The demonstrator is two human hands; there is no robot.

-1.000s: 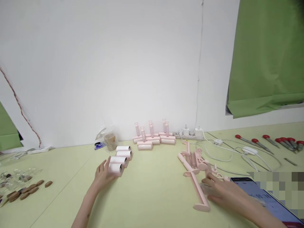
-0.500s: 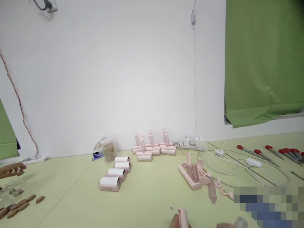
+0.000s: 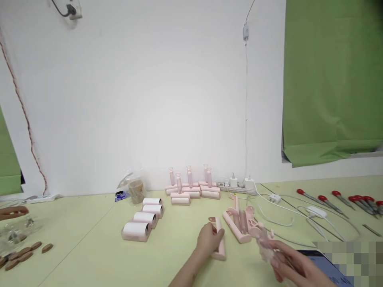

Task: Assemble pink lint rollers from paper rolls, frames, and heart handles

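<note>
Left hand [image 3: 208,240] fingers grasp a pink handle [image 3: 219,239] lying on the worktop [image 3: 89,255]. Right hand [image 3: 289,265] fingers pinch a small clear part [image 3: 265,244], blurred. Best to steady the handle flat before joining.

A pale pink plastic handle piece [image 3: 219,239] lies lengthwise at lower centre of the frame, small loop at its far end; a blurred pinkish clear part [image 3: 265,244] sits lower right
</note>
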